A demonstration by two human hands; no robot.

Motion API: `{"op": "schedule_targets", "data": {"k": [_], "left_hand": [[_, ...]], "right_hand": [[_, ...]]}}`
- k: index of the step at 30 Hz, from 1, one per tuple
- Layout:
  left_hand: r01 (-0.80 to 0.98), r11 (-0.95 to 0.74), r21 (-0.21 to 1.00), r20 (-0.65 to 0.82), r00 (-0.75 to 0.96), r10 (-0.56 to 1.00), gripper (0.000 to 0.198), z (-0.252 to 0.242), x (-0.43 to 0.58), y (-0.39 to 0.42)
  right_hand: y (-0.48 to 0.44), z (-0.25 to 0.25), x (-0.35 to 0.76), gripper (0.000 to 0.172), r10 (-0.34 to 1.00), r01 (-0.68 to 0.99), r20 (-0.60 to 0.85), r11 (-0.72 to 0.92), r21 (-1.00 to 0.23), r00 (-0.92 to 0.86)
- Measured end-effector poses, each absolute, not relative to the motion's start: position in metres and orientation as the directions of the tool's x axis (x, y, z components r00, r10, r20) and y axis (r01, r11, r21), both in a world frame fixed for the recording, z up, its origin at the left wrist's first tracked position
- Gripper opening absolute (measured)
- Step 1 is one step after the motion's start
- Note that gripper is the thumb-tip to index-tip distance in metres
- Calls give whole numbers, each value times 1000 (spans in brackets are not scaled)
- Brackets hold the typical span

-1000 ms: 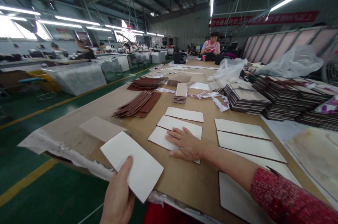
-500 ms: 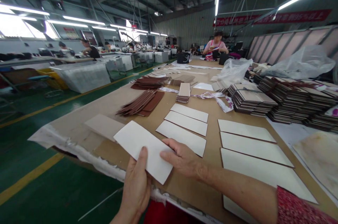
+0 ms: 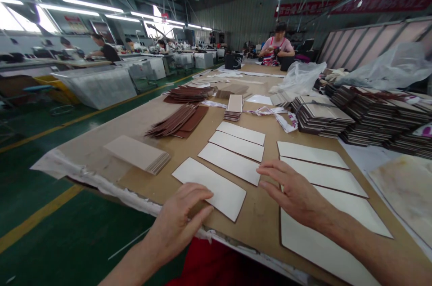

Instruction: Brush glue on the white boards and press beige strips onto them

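A white rectangular panel with a dark edge lies flat near the table's front edge. My left hand is over its near side, thumb and fingers apart, holding nothing. My right hand hovers at the right end of a row of white panels, its fingers spread and empty. Right of that, a second row of larger white panels runs toward me, partly covered by my right forearm. A small stack of beige boards sits to the left.
Fanned brown pieces and a short pile of bound panels lie farther back on the table. Tall stacks of dark-edged panels and clear plastic bags line the right. A co-worker sits at the far end.
The white panel that both hands held has come down flat on the table and been let go. My right hand has moved right, away from it. The view has shifted slightly.
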State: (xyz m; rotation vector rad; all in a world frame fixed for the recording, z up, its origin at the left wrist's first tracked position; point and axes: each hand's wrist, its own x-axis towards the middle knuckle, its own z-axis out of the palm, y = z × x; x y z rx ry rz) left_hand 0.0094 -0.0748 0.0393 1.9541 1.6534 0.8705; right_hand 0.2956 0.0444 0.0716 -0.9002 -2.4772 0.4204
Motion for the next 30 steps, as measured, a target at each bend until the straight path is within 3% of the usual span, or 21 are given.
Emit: {"op": "schedule_targets", "data": {"k": [3,6,15,22,24,26,28,30], "left_hand": [[836,-314,450,212,241,947,39,29,1,-50],[877,-328,352,118,306,945,44,19,-4,-36],[859,-401,319,114,385,916,35,18,-7,-36],[853,-423,307,102,412,905,35,17,-10,-32],[851,-403,337,105,391,914,33,19,-10,-26],[848,-382,368,151,351,924,32,23,-3,-17],[829,-398,393,204,344,917,32,28,13,-7],[776,-473,417,217,420,881,30,34,37,1]], "right_hand": [[29,87,332,26,760,590,279,638,-494,-587],[9,89,365,26,828,647,272,554,-523,-490],[-34,56,429,23,920,733,211,392,-556,-331],[-63,48,474,26,969,710,241,136,-691,48],[-74,46,486,30,940,619,214,4,-785,265],[-84,42,497,32,853,402,146,-81,-912,501],[-94,36,506,34,760,123,30,-65,-990,649],[-103,30,514,35,707,-96,-87,-27,-995,702]]}}
